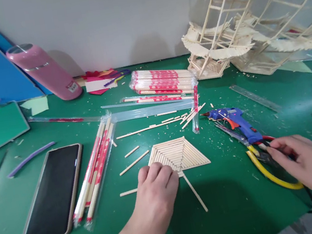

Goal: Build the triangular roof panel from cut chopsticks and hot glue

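A partly filled, many-sided panel of wooden sticks (168, 153) lies flat on the table, with one stick (195, 192) reaching out from its centre toward me. My left hand (157, 186) rests at the panel's left near edge, fingers bent and pressed together. Its fingertips are hidden, and a stick (128, 192) pokes out to its left. On the right, my right hand (303, 158) pinches something dark by the blue hot glue gun's (235, 117) handle end. Beside those fingers are pliers with yellow handles (273, 177) and a black cord; what exactly is pinched is unclear.
Wrapped chopstick packs (163, 79) and loose cut sticks (152, 127) lie behind the panel. A phone (51, 196) and more wrapped chopsticks (95, 169) are leftward. A pink bottle (45, 71), stick tower models (220, 38) and a clear ruler (254, 97) stand or lie farther back.
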A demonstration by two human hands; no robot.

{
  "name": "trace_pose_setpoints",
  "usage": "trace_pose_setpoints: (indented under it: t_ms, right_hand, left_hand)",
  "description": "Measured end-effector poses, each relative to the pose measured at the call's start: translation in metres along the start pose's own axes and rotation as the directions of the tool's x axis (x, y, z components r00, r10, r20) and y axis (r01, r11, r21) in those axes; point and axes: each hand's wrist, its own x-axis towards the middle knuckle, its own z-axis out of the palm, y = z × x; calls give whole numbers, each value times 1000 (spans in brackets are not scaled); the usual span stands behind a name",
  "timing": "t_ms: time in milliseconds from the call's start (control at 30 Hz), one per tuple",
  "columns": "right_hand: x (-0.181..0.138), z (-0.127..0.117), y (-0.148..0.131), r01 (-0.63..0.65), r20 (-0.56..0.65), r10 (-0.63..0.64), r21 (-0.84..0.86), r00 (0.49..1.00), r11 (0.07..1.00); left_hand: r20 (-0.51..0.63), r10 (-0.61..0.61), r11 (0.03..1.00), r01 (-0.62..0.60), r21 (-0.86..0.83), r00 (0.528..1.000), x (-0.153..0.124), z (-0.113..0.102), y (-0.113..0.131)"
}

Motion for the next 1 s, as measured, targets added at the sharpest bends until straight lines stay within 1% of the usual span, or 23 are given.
trace_pose_setpoints:
  t_ms: [100, 167, 233, 300, 400, 500, 533, 567, 600, 667, 700, 767, 833, 900, 1000]
  right_hand:
    - [9, -8, 16, -84, 91, 84, -13, 992, 996]
    - [16, -13, 26, -111, 99, 113, -27, 989, 993]
    - [23, -15, 33, -109, 71, 112, -53, 991, 993]
    - [27, -15, 33, -82, 37, 86, -77, 996, 994]
    - [28, -12, 26, -28, -43, 24, -96, 999, 995]
    - [18, -10, 17, -27, -222, 9, -76, 975, 997]
    - [13, -9, 14, -16, -265, 3, -47, 964, 999]
    - [7, -8, 11, 8, -268, -12, -18, 963, 1000]
    - [1, -6, 8, 40, -234, -38, 1, 971, 999]
    - [-11, 0, 4, 112, -77, -112, -6, 991, 994]
    - [-16, 3, 3, 150, -4, -150, -28, 989, 988]
    - [-22, 9, 1, 193, 74, -188, -69, 979, 979]
    - [-23, 12, 0, 164, 117, -152, -101, 981, 981]
    - [-20, 11, 0, 95, 173, -72, -131, 982, 987]
    - [-17, 5, 3, 22, 252, 17, -149, 968, 989]
  left_hand:
    - [4, 3, 1000, -3, -18, 1000, 0, 0, 0]
    - [9, 7, 1000, -6, -20, 1000, 0, 0, 0]
    - [17, 4, 1000, -4, -15, 1000, 0, 0, 0]
    - [21, 2, 1000, -2, -7, 1000, 0, -1, 1]
    - [23, -2, 1000, 3, -5, 1000, -1, -1, 1]
    - [12, 0, 1000, 0, -16, 1000, -1, 0, 0]
    - [4, 1, 1000, -1, -20, 1000, -1, 0, 0]
    - [-6, 2, 1000, -3, -26, 1000, -1, -1, 0]
    - [-19, 0, 999, -1, -35, 1000, -2, -1, 0]
    - [-56, -5, 999, 2, -54, 998, -3, -3, 0]
    - [-82, -8, 998, 2, -67, 997, -3, -5, 0]
    - [-147, -14, 994, -2, -110, 989, -4, -8, 0]
    - [-213, -28, 985, -9, -173, 977, -5, -12, -1]
    - [-267, -55, 972, -10, -236, 962, -5, -17, -1]
    - [-306, -95, 945, -11, -326, 947, -4, -28, 1]
